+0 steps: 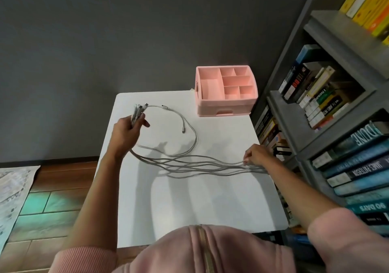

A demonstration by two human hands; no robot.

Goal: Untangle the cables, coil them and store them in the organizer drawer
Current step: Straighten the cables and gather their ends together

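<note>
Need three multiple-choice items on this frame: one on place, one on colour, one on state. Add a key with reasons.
1. Where on the table does the organizer stand? A) near left corner B) far right corner C) middle
2. Organizer colour? A) pink B) blue C) black
3. Left hand? A) lies flat B) grips cable ends C) pulls a drawer
Key: 1 B, it sits at the far edge beside the bookshelf; 2 A, its walls are pink; 3 B, the hand is curled round the cable ends.
</note>
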